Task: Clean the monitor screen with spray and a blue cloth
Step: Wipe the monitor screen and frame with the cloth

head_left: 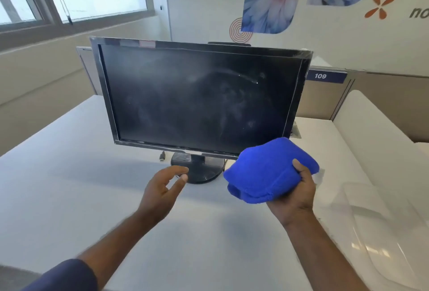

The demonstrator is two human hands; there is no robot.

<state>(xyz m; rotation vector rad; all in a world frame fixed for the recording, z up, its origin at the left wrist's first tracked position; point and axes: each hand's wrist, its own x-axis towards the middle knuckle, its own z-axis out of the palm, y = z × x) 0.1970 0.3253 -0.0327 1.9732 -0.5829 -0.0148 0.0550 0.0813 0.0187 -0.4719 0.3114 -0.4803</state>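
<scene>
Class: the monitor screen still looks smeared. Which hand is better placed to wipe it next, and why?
Probably the right hand: it already grips the folded blue cloth just below the monitor screen. The left hand is open, holding nothing.

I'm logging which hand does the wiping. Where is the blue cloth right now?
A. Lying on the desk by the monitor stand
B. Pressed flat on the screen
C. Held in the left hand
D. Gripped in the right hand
D: the right hand grips the bunched blue cloth in front of the monitor; the left hand is open and holds nothing.
</scene>
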